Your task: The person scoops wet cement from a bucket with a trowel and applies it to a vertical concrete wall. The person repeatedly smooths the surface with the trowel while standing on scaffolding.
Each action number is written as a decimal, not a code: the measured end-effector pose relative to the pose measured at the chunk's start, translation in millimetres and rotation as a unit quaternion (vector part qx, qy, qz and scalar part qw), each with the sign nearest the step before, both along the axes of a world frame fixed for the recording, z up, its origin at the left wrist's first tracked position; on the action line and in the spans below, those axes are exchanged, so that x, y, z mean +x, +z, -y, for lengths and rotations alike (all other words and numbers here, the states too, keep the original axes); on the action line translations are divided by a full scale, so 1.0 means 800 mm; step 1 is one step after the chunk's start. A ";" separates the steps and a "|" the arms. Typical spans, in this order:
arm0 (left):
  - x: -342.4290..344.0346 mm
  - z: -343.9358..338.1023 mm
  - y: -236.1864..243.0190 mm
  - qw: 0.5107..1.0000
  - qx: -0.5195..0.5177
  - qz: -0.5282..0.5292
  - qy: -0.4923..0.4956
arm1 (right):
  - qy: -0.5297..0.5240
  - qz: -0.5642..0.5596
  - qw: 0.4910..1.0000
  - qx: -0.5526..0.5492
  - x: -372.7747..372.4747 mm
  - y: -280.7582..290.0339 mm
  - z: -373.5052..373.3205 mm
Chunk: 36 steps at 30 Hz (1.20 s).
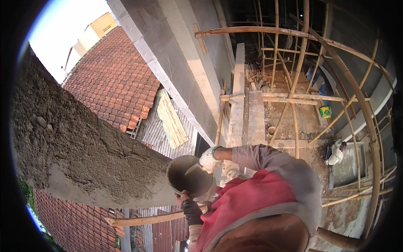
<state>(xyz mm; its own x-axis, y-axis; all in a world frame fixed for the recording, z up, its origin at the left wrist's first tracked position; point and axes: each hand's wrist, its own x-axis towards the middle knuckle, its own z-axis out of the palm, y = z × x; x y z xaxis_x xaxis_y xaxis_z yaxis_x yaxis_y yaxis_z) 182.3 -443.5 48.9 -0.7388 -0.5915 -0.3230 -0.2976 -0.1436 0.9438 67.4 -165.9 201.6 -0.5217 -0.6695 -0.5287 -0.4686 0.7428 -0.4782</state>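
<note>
A round grey bucket (175, 168) rests against the edge of a wall (117, 168) rough with wet mortar. My left hand (184, 198), in a dark fingerless glove, grips the bucket's near rim. Over the bucket's far right side, my right hand (208, 159) in a white knitted glove is closed around a trowel handle. The pale trowel blade (193, 169) points into the bucket; its handle is hidden by the glove. Grey mortar seems to line the bucket, but its depth is hard to tell.
Bamboo scaffolding (305, 54) crosses the drop on the right. Long planks (256, 113) lie below it. Another person (336, 153) stands lower down, near a yellow-green sack (325, 111). Tiled roofs (113, 75) lie beyond the wall. A wooden bar (147, 219) juts out at lower left.
</note>
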 end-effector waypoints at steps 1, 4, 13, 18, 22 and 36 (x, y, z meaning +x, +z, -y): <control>-0.020 -0.009 0.001 0.996 -0.029 -0.038 -0.077 | -0.002 -0.042 0.998 0.048 -0.023 -0.035 -0.004; -0.062 -0.014 -0.018 0.966 -0.097 -0.102 -0.216 | -0.071 -0.252 0.965 0.015 -0.010 -0.060 0.013; -0.095 -0.040 -0.016 0.956 -0.097 -0.163 -0.225 | -0.049 -0.354 0.933 -0.045 -0.014 -0.099 -0.034; -0.122 -0.053 0.017 0.962 -0.098 -0.146 -0.207 | 0.093 -0.327 0.940 -0.001 0.005 -0.142 -0.060; -0.117 -0.057 0.013 0.959 -0.107 -0.180 -0.192 | -0.061 -0.315 0.946 -0.052 -0.025 -0.072 -0.062; -0.075 -0.095 0.138 0.932 -0.247 -0.226 -0.141 | -0.198 0.314 0.919 -0.132 -0.065 -0.008 -0.099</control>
